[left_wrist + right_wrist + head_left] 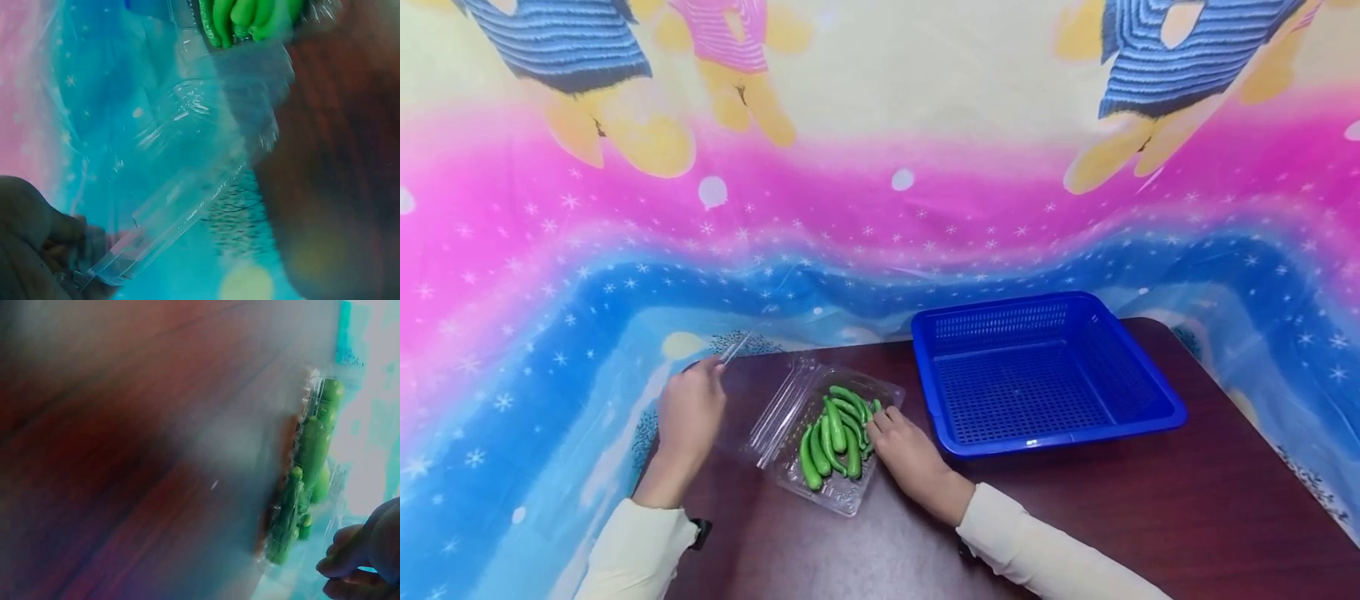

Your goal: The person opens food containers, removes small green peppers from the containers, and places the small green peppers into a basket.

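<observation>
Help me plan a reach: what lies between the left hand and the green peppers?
The clear plastic lid lies between the left hand, which grips its edge, and the green peppers; the left wrist view shows this.

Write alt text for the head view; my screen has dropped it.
A left hand grips the clear lid of an open plastic box of green peppers, while a right hand is at the peppers on the box's right side. A blue basket stands to the right on a brown table before a colourful backdrop.

Snowflake-printed cloth [880,208] is hanging across the top, dark reddish-brown surface [1135,492] is filling lower centre, pale glare [782,537] is shining there.
</observation>
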A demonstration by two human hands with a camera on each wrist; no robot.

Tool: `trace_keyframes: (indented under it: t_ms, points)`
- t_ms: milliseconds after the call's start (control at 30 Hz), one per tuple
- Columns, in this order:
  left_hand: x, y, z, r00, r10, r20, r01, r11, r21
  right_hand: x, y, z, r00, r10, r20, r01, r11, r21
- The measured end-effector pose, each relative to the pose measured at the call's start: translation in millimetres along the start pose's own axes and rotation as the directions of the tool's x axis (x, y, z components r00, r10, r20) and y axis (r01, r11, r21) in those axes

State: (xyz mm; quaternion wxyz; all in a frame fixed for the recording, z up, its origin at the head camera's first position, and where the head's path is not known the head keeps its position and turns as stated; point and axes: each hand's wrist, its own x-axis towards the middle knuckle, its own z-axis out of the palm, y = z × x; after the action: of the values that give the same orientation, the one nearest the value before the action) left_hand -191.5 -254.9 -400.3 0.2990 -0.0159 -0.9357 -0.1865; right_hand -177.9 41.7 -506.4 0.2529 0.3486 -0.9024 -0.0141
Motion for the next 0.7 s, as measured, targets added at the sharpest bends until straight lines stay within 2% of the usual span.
trace_keyframes:
  t_ms: [67,167,233,300,367,467,533,567,700]
  points:
    - [-6.9,-8.6,-1.6,0.994,-0.101,0.033,0.101,0.995,-0.016,0.4,3.9,4.4,1.000,0.011,-0.027,-0.010,1.000,0.029]
    - [-19.6,-21.2,-1.7,0.963,-0.248,0.106,0.256,0.965,-0.063,1.9,9.8,14.4,0.994,0.047,-0.100,-0.039,0.996,0.083]
    - [-27.7,-28.1,0.3,0.927,-0.344,0.150,0.358,0.930,-0.083,2.8,13.0,20.9,0.985,0.070,-0.156,-0.054,0.993,0.109]
    - [-36.5,-33.8,2.7,0.878,-0.435,0.199,0.460,0.883,-0.098,3.8,15.1,26.6,0.977,0.082,-0.198,-0.058,0.990,0.125]
    - [-45.2,-38.5,5.1,0.833,-0.503,0.233,0.534,0.840,-0.095,4.2,15.2,30.3,0.970,0.086,-0.226,-0.056,0.989,0.134]
    - [-56.6,-43.6,8.3,0.772,-0.565,0.291,0.615,0.780,-0.115,3.8,13.7,31.1,0.963,0.120,-0.243,-0.077,0.981,0.178]
    - [-61.4,-45.2,9.5,0.747,-0.584,0.317,0.643,0.757,-0.120,2.0,12.7,28.7,0.960,0.163,-0.226,-0.115,0.970,0.213]
    - [-63.3,-45.6,9.9,0.734,-0.593,0.333,0.658,0.743,-0.127,1.2,12.1,26.8,0.961,0.191,-0.198,-0.142,0.961,0.235]
    - [-67.5,-47.4,10.7,0.696,-0.615,0.372,0.696,0.705,-0.138,-3.0,9.3,15.5,0.963,0.263,-0.056,-0.239,0.932,0.272]
